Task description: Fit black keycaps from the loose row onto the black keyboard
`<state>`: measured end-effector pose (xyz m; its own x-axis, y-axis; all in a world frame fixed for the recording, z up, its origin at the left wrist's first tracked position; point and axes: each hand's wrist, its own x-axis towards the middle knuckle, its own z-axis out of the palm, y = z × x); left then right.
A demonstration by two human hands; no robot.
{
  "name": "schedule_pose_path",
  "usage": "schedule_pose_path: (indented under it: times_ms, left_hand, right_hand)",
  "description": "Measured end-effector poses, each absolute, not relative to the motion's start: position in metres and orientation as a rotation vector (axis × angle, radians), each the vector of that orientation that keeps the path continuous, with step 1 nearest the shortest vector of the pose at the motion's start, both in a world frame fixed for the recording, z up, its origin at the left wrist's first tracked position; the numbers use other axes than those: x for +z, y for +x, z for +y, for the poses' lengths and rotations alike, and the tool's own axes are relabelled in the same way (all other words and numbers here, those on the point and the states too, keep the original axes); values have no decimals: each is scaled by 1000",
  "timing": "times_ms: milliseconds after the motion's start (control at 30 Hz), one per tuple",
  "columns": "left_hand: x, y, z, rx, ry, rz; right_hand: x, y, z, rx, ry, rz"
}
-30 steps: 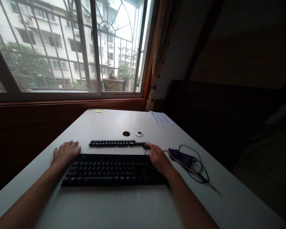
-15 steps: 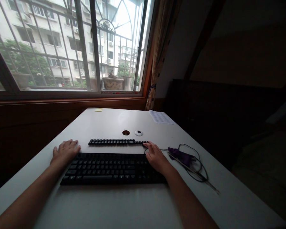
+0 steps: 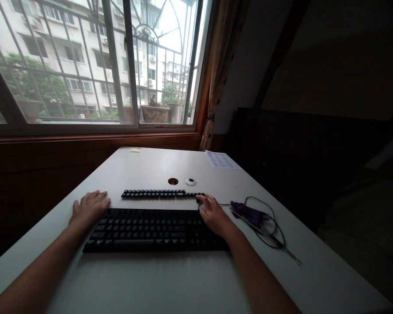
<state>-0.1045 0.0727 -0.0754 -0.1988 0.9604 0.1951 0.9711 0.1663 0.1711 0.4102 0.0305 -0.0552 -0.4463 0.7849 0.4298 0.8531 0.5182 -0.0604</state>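
A black keyboard (image 3: 137,231) lies across the white desk in front of me. Behind it runs a line of loose black keycaps (image 3: 153,194), two rows deep over most of its length. My left hand (image 3: 89,208) rests flat on the desk by the keyboard's far left corner, fingers out, holding nothing. At the right end of the line, my right hand (image 3: 212,213) has thumb and index finger bent around a small dark keycap (image 3: 198,200), partly hidden by the fingers. The right wrist passes over the keyboard's right end.
Right of the keyboard lie a coiled black cable (image 3: 275,213), a purple cloth pouch (image 3: 249,212) and a thin metal tool (image 3: 290,254). Further back are a cable hole (image 3: 173,181), its round white cover (image 3: 190,182), a printed sheet (image 3: 222,160) and yellow sticky notes (image 3: 135,150).
Almost nothing differs. The fingers of my right hand have shifted very slightly at the end of the keycap line; my left hand stays where it was.
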Motion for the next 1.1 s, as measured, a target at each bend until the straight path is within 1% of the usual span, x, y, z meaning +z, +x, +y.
schedule_pose_path:
  times_ms: [333, 600, 800, 1100]
  left_hand:
    - [-74, -102, 71, -373, -1962, -2385]
    - [-70, -101, 71, -351, -1968, -2386]
    - [-69, -100, 70, -376, -1954, -2413]
    - [-71, -102, 70, -337, -1976, -2378]
  right_hand:
    - [-56, 410, 30, -252, -1358, -2357]
    - [-38, 404, 25, -44, -1392, -2287]
    - [-39, 403, 25, -136, -1396, -2282]
    - [-40, 402, 23, -138, -1423, -2328]
